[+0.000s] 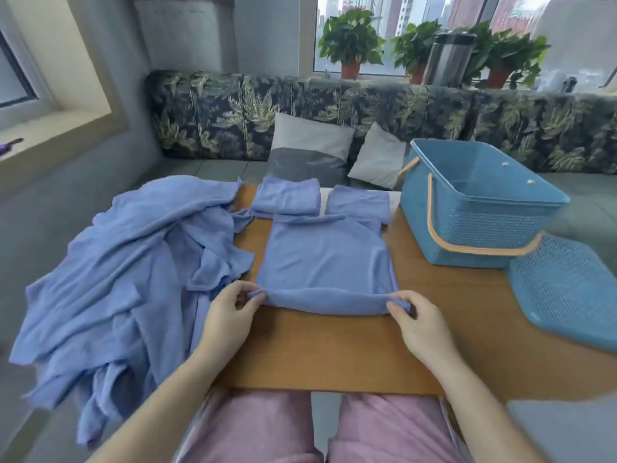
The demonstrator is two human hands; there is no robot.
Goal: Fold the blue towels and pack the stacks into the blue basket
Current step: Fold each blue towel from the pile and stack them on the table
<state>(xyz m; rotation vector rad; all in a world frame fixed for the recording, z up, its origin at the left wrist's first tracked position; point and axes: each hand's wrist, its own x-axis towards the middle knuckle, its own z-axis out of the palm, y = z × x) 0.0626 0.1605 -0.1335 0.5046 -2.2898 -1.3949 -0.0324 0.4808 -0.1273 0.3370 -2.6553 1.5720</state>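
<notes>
Two pinches: left hand and right hand, fingers tight around the near corners of the blue towel.

Both bare forearms reach forward, the left hand and the right hand level with each other, fingers curled and pinching the near corners of a towel.

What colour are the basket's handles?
Orange handles on the blue basket, seen in the head view.

Bare table wood lies open in front; the towel heap crowds the left, basket and lid the right.
</notes>
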